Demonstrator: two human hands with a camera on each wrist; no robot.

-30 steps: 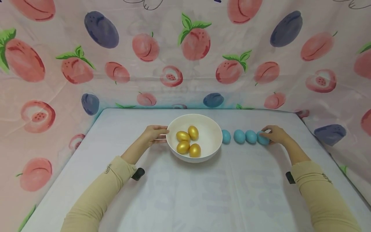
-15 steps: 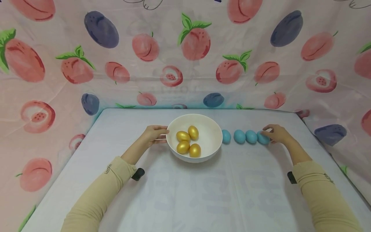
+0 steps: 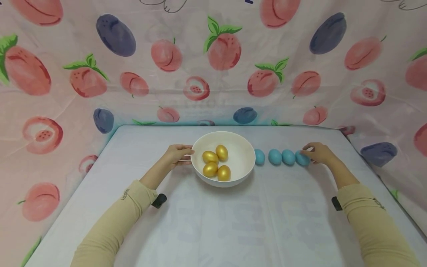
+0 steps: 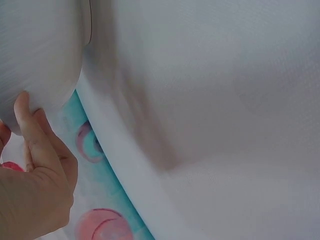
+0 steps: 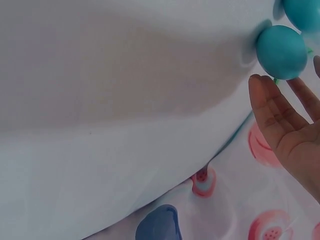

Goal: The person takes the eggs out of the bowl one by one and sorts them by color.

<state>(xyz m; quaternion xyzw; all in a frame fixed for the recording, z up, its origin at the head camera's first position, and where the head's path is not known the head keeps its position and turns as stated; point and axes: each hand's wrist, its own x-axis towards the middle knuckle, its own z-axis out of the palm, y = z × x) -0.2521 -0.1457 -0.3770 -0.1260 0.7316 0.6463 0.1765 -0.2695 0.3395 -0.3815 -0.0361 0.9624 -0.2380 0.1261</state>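
Touching with the left hand (image 3: 176, 154), fingers apart and lying along the outer wall, the left side of a plain white, round, deep bowl (image 3: 238, 157). Sitting near the far edge of a white-cloth-covered table (image 3: 227, 226), well in from both side edges; opening upward; being circular, showing no long axis. Containing, toward the left, four glossy golden eggs (image 3: 210, 169): pointing variously, one nearly crosswise, the nearest nearly front to back.

Lining up rightward from the bowl: four matt light-blue eggs (image 3: 288, 157), aiming long axes mostly front to back, leaning slightly left at the far end. Hiding partly behind the bowl at the row's left end. Bracketing with the right hand (image 3: 318, 154), fingers spreading, the rightmost egg (image 3: 301, 160); cannot tell whether clamping or only touching.

Stretching broadly in front of bowl and row: table surface. Rising behind the far edge: a pale fruit-printed cloth backdrop (image 3: 200, 55).
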